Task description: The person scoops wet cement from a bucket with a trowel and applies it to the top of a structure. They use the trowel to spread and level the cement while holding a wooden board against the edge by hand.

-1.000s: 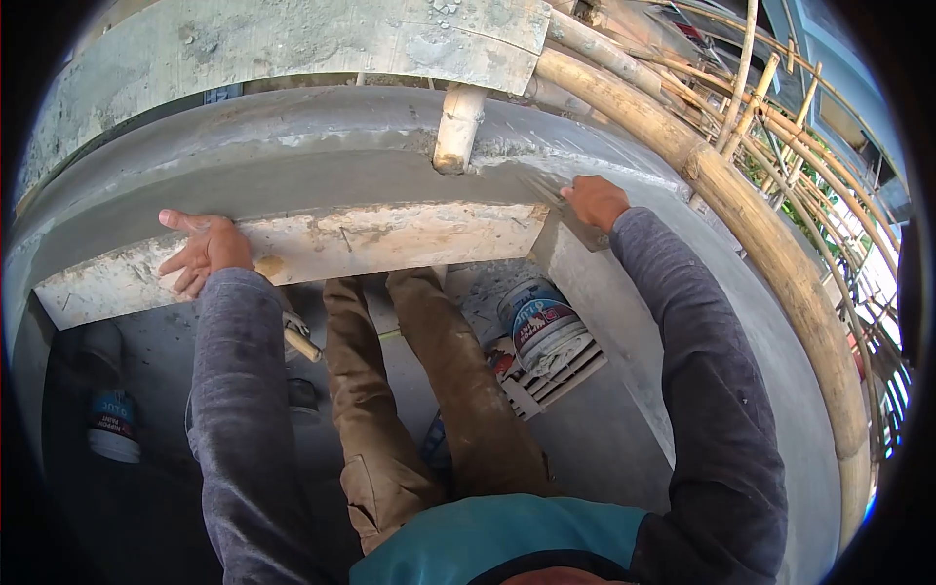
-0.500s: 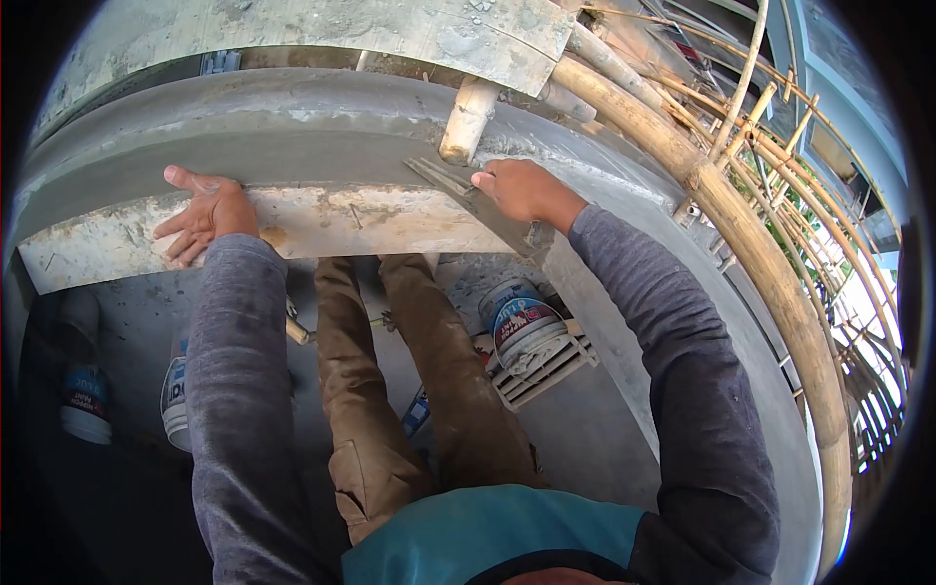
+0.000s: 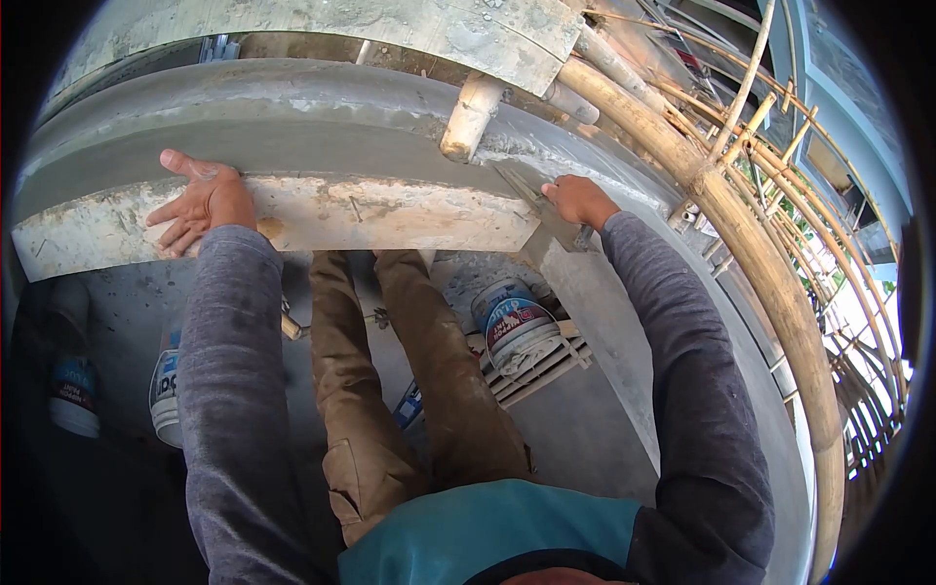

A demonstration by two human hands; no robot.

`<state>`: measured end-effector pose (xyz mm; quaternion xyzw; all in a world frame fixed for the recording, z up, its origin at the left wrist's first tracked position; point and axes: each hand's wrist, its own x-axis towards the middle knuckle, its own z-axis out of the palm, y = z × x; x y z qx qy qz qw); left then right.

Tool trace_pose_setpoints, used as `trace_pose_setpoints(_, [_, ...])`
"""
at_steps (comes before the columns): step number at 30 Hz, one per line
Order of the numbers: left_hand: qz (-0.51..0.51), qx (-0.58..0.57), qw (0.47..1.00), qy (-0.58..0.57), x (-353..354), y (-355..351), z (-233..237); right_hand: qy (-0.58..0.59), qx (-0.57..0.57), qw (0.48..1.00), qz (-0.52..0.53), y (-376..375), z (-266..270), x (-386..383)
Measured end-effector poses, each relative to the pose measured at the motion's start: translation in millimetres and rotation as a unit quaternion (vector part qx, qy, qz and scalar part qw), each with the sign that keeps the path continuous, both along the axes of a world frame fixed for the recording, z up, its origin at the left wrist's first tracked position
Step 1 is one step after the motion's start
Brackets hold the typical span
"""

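Note:
My left hand [image 3: 200, 203] presses flat, fingers spread, against a long cement-stained wooden board [image 3: 390, 216] held along the front edge of a ledge. The ledge top is covered with wet grey cement [image 3: 322, 146]. My right hand [image 3: 577, 201] grips the handle of a steel trowel [image 3: 531, 200], whose blade lies on the cement at the board's right end. My legs in brown trousers stand below the board.
A short bamboo stub [image 3: 470, 117] sticks out above the ledge. Bamboo scaffold poles [image 3: 741, 234] run along the right. Below stand a paint bucket [image 3: 512, 317] on a slatted pallet [image 3: 541, 370] and two more buckets [image 3: 168, 390] at the left.
My right hand has drawn the trowel rightward from the ledge's middle near the bamboo stub back to the board's right end. My left hand stays pressed on the board.

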<state>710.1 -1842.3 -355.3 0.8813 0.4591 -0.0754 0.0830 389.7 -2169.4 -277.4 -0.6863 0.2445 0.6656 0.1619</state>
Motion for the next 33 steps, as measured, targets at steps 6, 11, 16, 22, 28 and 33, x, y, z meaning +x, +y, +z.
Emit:
trace_pose_setpoints(6, [-0.003,0.018,0.999,-0.027,-4.3,3.8,-11.0,-0.091,0.064,0.991,-0.073,48.4,14.7,82.2])
trace_pose_setpoints(11, [-0.011,0.040,0.999,-0.019,-6.7,4.2,-12.2,-0.082,0.017,0.992,-0.091,46.2,31.4,75.1])
trace_pose_setpoints(16, [-0.006,0.065,0.998,-0.024,-1.9,5.9,-13.7,0.001,-0.074,0.996,-0.051,-24.7,-2.7,-50.7])
trace_pose_setpoints(22, [-0.012,0.078,0.997,-0.016,-2.5,5.0,-17.9,0.064,-0.130,0.988,-0.055,-45.2,-24.7,-82.3])
trace_pose_setpoints(28, [-0.014,0.052,0.999,0.005,-6.0,11.9,-20.2,-0.027,-0.037,0.993,-0.106,-1.7,-17.5,-10.0])
trace_pose_setpoints(33, [-0.010,0.058,0.998,-0.023,-5.4,3.9,-15.3,-0.087,0.028,0.989,-0.119,44.5,-8.2,58.3])
